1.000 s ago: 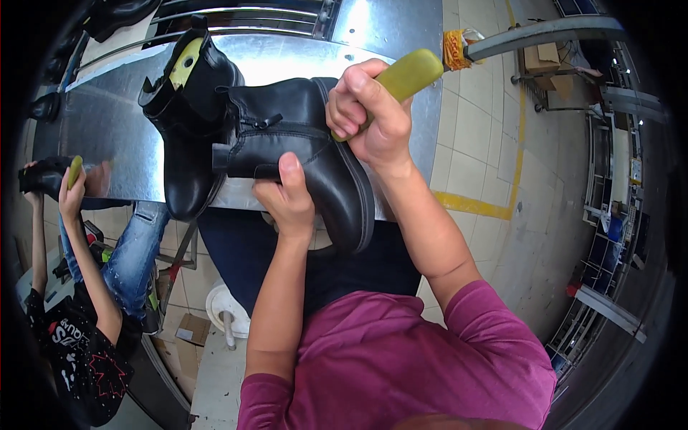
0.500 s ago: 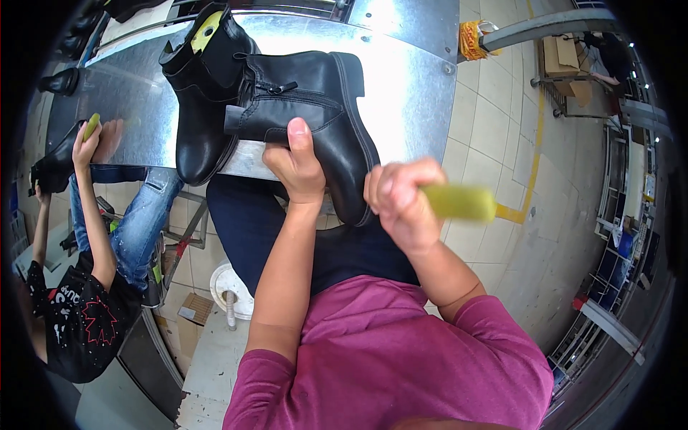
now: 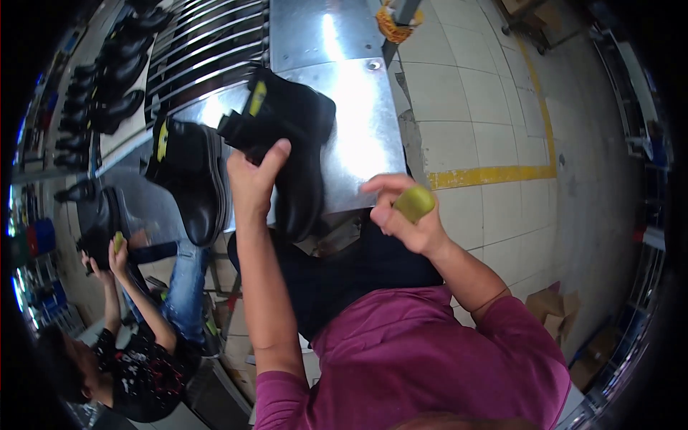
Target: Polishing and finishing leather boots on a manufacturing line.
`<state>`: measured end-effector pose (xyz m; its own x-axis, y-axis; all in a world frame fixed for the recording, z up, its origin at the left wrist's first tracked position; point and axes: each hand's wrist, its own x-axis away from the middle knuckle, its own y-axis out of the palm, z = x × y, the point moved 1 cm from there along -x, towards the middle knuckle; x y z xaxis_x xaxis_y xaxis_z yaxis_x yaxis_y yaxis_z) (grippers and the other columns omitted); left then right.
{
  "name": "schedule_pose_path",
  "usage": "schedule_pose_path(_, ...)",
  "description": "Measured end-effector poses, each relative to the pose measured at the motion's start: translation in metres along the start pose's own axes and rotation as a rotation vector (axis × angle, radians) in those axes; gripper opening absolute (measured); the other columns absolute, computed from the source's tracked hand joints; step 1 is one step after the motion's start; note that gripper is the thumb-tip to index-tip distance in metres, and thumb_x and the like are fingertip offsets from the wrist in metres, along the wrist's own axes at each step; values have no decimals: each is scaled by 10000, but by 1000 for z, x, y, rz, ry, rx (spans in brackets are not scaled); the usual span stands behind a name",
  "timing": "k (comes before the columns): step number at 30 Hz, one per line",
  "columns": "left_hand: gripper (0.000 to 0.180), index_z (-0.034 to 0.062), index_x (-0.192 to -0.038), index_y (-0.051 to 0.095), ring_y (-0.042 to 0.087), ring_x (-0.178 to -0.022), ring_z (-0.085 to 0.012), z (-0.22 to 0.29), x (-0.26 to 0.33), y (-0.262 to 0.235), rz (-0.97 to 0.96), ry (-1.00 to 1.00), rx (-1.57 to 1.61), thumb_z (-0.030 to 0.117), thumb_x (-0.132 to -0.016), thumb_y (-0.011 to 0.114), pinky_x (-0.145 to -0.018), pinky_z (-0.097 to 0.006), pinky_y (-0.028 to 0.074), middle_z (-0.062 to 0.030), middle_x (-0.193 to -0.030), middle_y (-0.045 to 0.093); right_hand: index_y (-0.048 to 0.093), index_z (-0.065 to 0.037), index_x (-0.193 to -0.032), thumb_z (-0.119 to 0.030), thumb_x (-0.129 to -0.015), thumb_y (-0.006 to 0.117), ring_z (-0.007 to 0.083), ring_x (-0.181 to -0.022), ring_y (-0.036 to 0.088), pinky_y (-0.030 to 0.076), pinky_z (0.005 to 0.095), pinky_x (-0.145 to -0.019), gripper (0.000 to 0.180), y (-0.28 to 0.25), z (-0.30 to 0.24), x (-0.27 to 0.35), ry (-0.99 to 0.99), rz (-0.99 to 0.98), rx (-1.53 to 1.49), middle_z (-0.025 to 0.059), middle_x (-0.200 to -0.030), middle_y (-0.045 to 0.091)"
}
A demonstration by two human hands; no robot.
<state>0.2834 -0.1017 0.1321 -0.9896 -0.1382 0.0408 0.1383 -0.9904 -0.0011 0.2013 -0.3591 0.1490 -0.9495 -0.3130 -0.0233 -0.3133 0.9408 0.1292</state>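
A black ankle boot [image 3: 302,168] is tilted over the near edge of the metal table, its toe pointing toward me and its shaft lying open with a yellow lining patch. My left hand [image 3: 254,179] grips it at the shaft, thumb on top. To the right of the boot and apart from it, my right hand [image 3: 408,226] is closed round a yellow-green handle [image 3: 416,203]. The handle's end faces up, and whatever is at its other end is hidden. A second black boot [image 3: 192,183] stands on the table just left of my left hand.
The shiny metal table [image 3: 365,136] meets a roller conveyor [image 3: 208,43] at the back. Several black boots [image 3: 118,111] line a rack at the far left. At the left a co-worker [image 3: 147,369] holds another boot [image 3: 99,222] and a yellow-green-handled thing. Tiled floor lies right.
My view has shifted. The boot in my left hand has turned, its shaft opening now facing up more. My right hand has come away from the boot's sole edge, still holding the handle.
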Motion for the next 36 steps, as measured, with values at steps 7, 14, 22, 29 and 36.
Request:
schedule_pose_path(7,577,-51,-1327,582,640,-1086,-173,4,22,8,-372,-118,-395,18,-780,748,-1001,-331,488,-99,-1194,682,619,18,-1246,-155,-996,644,104,-527,526,467,281,-528,305,-76,28,-63,-42,416,-486,0,-632,519)
schedule_pose_path(14,785,-14,-1408,520,610,-1170,-202,-16,35,20,-163,-56,-402,37,-722,898,-1049,-352,482,-97,-1276,622,644,-40,-1009,-279,-1019,640,79,-431,416,354,265,-430,240,-76,58,-108,29,432,-981,-41,-539,416)
schedule_pose_path(22,833,-25,-1403,506,591,-1221,-250,-35,35,-1,-172,4,-439,133,-709,938,-1115,-406,428,-144,-1305,608,618,-67,-936,-307,-1011,638,81,-420,385,326,267,-419,252,-64,72,-136,140,452,-1201,-42,-533,391)
schedule_pose_path(29,726,-39,-1392,497,618,-1135,-222,-9,33,41,87,-15,-458,6,-780,887,-1041,-381,494,-123,-1297,619,618,-64,-925,-198,-938,752,49,-414,402,321,245,-381,190,-39,61,-173,-17,577,-985,-58,-569,462)
schedule_pose_path(36,573,-80,-1304,589,661,-1107,-222,1,115,52,208,45,-487,-27,-795,845,-1035,-395,513,-156,-1254,675,640,-22,-922,-278,-965,722,54,-447,439,368,238,-436,273,-36,55,-130,138,327,-822,-47,-584,494)
